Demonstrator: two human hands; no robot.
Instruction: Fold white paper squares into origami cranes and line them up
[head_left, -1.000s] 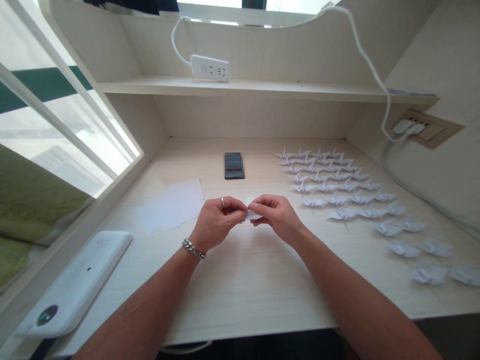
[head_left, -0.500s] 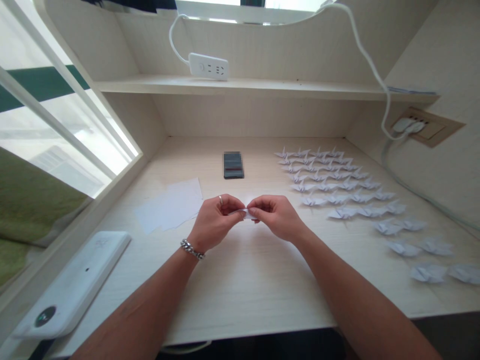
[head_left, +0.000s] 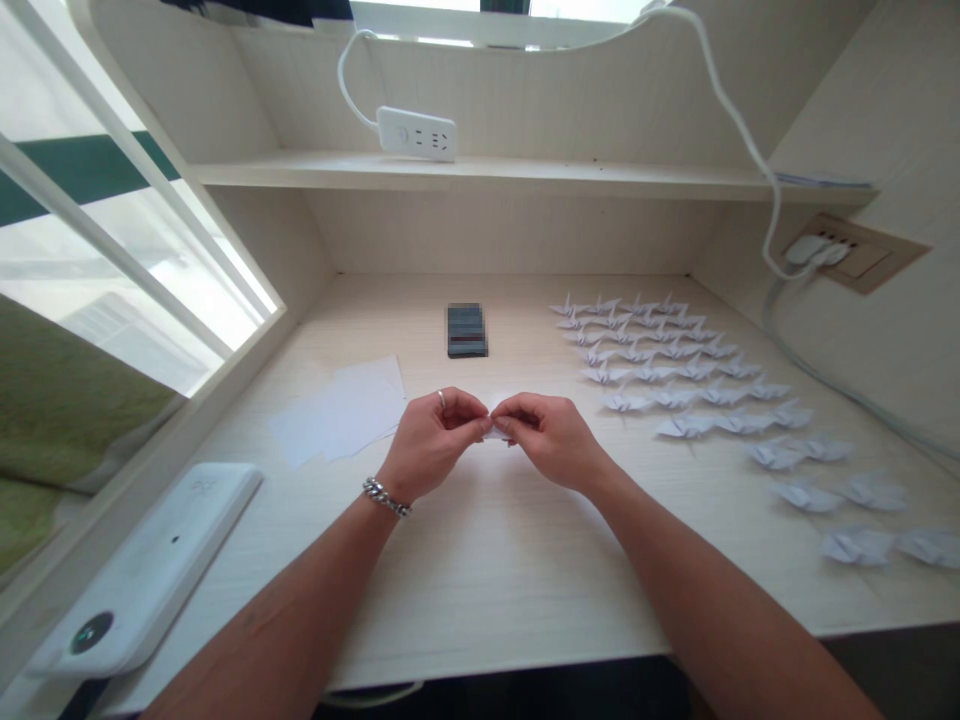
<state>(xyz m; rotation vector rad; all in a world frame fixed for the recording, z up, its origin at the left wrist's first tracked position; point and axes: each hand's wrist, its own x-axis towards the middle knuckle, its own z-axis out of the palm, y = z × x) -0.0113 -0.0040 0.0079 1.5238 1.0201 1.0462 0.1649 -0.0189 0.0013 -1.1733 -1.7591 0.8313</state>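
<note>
Between my fingertips at the middle of the desk is a small folded piece of white paper [head_left: 497,433], mostly hidden by the fingers. My left hand [head_left: 433,440], with a ring and a chain bracelet, pinches its left side. My right hand [head_left: 551,438] pinches it from the right, thumb and forefinger close to the left ones. Left of the hands lie loose white paper sheets [head_left: 345,408], overlapping. To the right stand rows of folded white paper cranes [head_left: 667,371], several in each of the far rows and fewer in the near ones.
A dark, blurred-out small box [head_left: 466,330] sits beyond the hands. At the left edge lies a white device with a round dial [head_left: 150,570]. On the shelf [head_left: 525,175] rests a power strip [head_left: 417,133]. A white cable [head_left: 739,125] runs to the wall socket [head_left: 855,253].
My right hand's fingers have shifted slightly left and closer to the left fingertips, and less of the folded paper shows. Everything else lies as before.
</note>
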